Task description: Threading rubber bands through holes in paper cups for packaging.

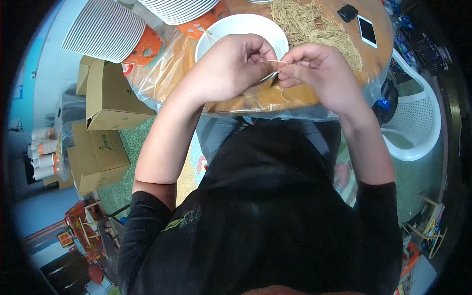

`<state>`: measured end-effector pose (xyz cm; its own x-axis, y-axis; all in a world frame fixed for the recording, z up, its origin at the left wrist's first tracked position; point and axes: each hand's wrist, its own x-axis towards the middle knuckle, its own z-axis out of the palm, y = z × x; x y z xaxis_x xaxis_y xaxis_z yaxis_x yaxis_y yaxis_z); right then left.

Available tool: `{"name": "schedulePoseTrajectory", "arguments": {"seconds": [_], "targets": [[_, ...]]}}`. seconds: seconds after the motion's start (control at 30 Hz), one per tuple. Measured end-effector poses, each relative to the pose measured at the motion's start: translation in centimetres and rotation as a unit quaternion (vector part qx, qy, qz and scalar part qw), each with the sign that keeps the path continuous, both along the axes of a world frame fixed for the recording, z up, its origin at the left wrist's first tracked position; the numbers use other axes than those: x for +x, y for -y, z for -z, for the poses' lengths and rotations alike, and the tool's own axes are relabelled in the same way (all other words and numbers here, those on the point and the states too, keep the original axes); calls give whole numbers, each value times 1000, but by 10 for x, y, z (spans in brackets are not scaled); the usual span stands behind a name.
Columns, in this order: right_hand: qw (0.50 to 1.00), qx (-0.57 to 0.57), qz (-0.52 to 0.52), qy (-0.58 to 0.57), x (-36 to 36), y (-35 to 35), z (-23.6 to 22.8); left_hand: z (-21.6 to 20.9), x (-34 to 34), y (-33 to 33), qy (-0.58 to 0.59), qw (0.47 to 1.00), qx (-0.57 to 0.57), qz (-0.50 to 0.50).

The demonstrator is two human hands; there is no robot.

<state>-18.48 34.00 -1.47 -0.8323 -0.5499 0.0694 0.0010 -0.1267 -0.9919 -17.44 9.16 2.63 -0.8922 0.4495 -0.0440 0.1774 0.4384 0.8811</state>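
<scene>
Round table (246,101) (plastic-covered): left hand (231,66) and right hand (314,66) pinch one string (276,69) before white bowl (236,27).

Person's in a black short-sleeve tee, sleeves ending abt mid upper arm, w/ a small greenish mark on the left-side chest, lower left of frame. Forearms bare, no watch/rings visible.
</scene>
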Motion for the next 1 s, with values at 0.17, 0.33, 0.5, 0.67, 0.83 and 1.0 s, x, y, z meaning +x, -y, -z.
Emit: {"name": "schedulePoseTrajectory", "arguments": {"seconds": [0.17, 0.33, 0.5, 0.67, 0.83, 1.0], "targets": [[998, 18, 14, -52, 3, 1, 2, -6, 9, -7, -58, 996, -68, 3], [965, 126, 112, -202, 17, 6, -1, -3, 12, -5, -123, 988, -89, -2], [957, 92, 168, -219, 18, 13, 14, 6, 10, -4, -111, 993, -38, -1], [992, -65, 105, -24, 9, 8, 24, -1, 13, -7, -72, 997, -29, -8], [989, -36, 119, -79, 14, 12, 22, 2, 11, -6, -97, 993, -56, -29], [970, 87, 178, -141, 23, 14, 14, -1, 17, -10, -113, 991, -58, -34]]}}
